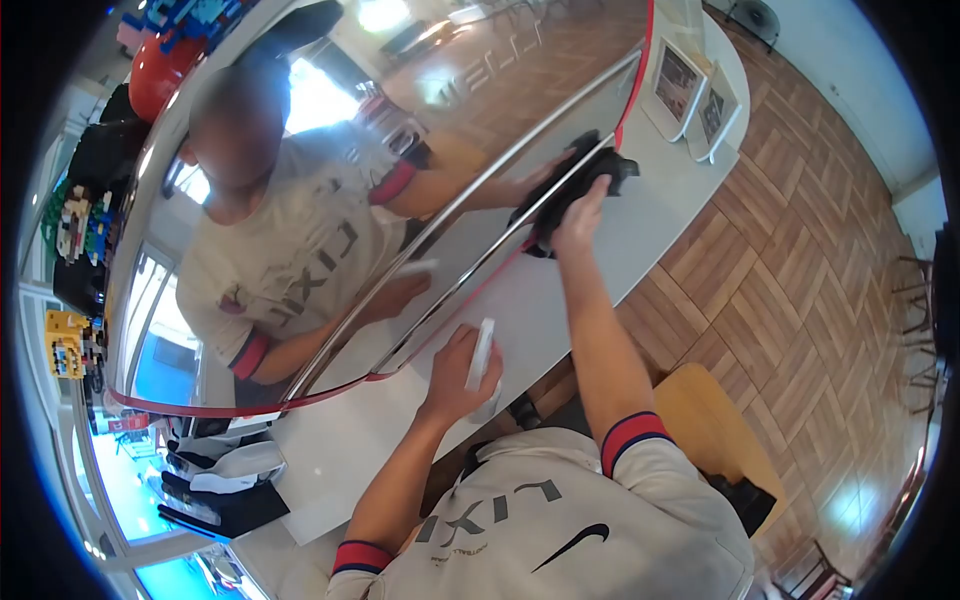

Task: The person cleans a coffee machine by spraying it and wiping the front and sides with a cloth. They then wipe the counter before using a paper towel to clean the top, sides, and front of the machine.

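Note:
My right hand (582, 212) presses a black cloth (572, 190) against the lower edge of a large red-framed mirror (480, 90) that leans on a white table (650, 210). My left hand (458, 370) grips a white spray bottle (481, 352) just in front of the mirror's frame. The mirror reflects a person in a beige shirt with red-and-navy cuffs, both arms and the cloth.
Two small framed pictures (690, 88) stand on the table's far end. A pile of black and white items (225, 485) lies at the table's near left. A wooden stool (715, 420) stands on the parquet floor to the right. Toy brick models (70, 340) sit at left.

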A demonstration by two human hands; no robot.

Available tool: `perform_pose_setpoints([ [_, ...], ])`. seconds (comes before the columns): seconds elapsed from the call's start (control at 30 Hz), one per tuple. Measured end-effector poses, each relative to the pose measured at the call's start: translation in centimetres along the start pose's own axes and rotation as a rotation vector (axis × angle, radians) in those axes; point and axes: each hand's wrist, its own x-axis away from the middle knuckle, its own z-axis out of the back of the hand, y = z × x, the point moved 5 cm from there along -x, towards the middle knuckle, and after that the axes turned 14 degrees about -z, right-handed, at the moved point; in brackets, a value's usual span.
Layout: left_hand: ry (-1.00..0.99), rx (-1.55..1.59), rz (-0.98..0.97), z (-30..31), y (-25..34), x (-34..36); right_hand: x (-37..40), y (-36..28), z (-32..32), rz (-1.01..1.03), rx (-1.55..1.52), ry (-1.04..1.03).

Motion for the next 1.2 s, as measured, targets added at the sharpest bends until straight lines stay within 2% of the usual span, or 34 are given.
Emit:
perform_pose_setpoints([
  [0.03, 0.004, 0.012, 0.023, 1.0, 0.4, 2.0, 0.8, 2.5, 0.1, 0.138, 0.062, -0.140],
  [0.07, -0.002, -0.030, 0.040, 2.0, 0.6, 4.4, 3.5, 5.3, 0.1, 0.096, 0.105, -0.051],
  [0.1, -0.008, -0.072, 0.055, 3.0, 0.7, 7.0, 4.4, 10.5, 1.8, 0.022, 0.031, -0.018],
  [0.13, 0.004, -0.111, 0.009, 4.0, 0.7, 9.6, 7.7, 17.6, 1.4, -0.075, -0.285, -0.212],
  [0.17, 0.017, -0.149, -0.040, 5.0, 0.8, 12.1, 13.7, 18.4, 1.6, 0.027, 0.140, -0.110],
  [0.2, 0.076, -0.143, 0.045, 6.2, 1.1, 14.5, 20.2, 17.6, -1.0, 0.276, 0.325, -0.005],
  [0.23, 0.131, -0.139, 0.132, 7.4, 1.6, 16.7, 23.2, 22.3, 0.3, 0.293, 0.628, -0.032],
  [0.27, 0.138, -0.168, 0.148, 8.4, 1.8, 18.6, 26.7, 19.7, -0.8, 0.462, 0.711, -0.217],
  [0.3, 0.149, -0.198, 0.163, 9.3, 2.0, 20.2, 26.6, 19.5, -0.4, 0.473, 0.705, -0.202],
  [0.33, 0.142, -0.193, 0.148, 9.8, 2.3, 21.4, 25.9, 19.5, -0.3, 0.462, 0.707, -0.189],
  [0.37, 0.231, -0.141, 0.262, 10.4, 2.0, 22.6, 24.6, 19.2, -0.1, 0.450, 0.710, -0.178],
  [0.4, 0.319, -0.087, 0.381, 10.9, 1.7, 23.9, 21.1, 17.3, -0.4, 0.538, 0.648, -0.100],
  [0.43, 0.317, -0.082, 0.371, 11.0, 1.6, 24.5, 17.3, 15.0, -0.8, 0.575, 0.606, 0.049],
  [0.47, 0.339, -0.082, 0.373, 11.2, 1.6, 25.0, 12.9, 11.3, -1.3, 0.735, 0.722, 0.210],
  [0.5, 0.362, -0.084, 0.376, 11.5, 1.6, 25.3, 11.4, 5.6, -2.8, 0.562, 0.328, 0.035],
  [0.53, 0.346, -0.109, 0.364, 11.8, 2.0, 25.2, 6.0, 4.9, -1.6, 0.443, 0.235, 0.015],
  [0.57, 0.350, -0.110, 0.359, 11.9, 2.3, 25.3, 3.6, 3.0, -0.9, 0.417, 0.263, 0.064],
  [0.6, 0.387, -0.093, 0.393, 12.0, 2.3, 25.5, 1.4, 3.5, 0.3, 0.372, 0.188, 0.299],
  [0.63, 0.422, -0.074, 0.422, 12.1, 2.1, 25.5, 0.0, 5.1, 1.3, 0.283, 0.144, 0.200],
  [0.67, 0.422, -0.069, 0.410, 12.0, 1.8, 25.4, 0.7, 7.0, 1.8, 0.252, 0.143, 0.182],
  [0.7, 0.438, -0.051, 0.405, 11.8, 1.5, 25.3, 4.6, 8.5, 0.8, 0.330, 0.057, 0.248],
  [0.73, 0.454, -0.032, 0.403, 11.6, 1.3, 25.1, 4.9, 13.3, 2.3, 0.197, 0.141, 0.093],
  [0.77, 0.451, -0.028, 0.402, 11.6, 1.4, 24.7, 9.8, 14.8, 0.9, 0.266, -0.011, -0.056],
  [0.83, 0.282, 0.009, 0.429, 11.2, 1.4, 23.4, 16.2, 16.3, 0.6, 0.501, 0.464, 0.279],
  [0.9, 0.282, -0.015, 0.395, 11.2, 1.1, 22.5, 14.0, 12.6, -0.2, 0.539, 0.504, 0.186],
  [1.0, 0.335, -0.042, 0.384, 11.1, 1.5, 22.0, 4.1, 1.7, -2.1, 0.404, 0.350, 0.069],
  [1.03, 0.376, -0.045, 0.390, 11.2, 1.8, 22.0, 1.4, -2.7, -2.7, 0.549, 0.419, 0.160],
  [1.07, 0.400, -0.065, 0.415, 11.3, 1.8, 21.9, -3.2, -4.9, -2.1, 0.503, 0.413, 0.139],
  [1.1, 0.397, -0.097, 0.406, 11.4, 2.0, 21.8, -5.6, -6.6, -1.7, 0.337, 0.468, 0.167],
  [1.17, 0.406, -0.138, 0.419, 11.5, 2.0, 22.7, -7.9, -6.2, -0.3, 0.067, 0.108, 0.137],
  [1.2, 0.402, -0.164, 0.401, 11.4, 1.6, 23.3, -8.9, -4.8, 0.9, 0.068, 0.041, 0.102],
])
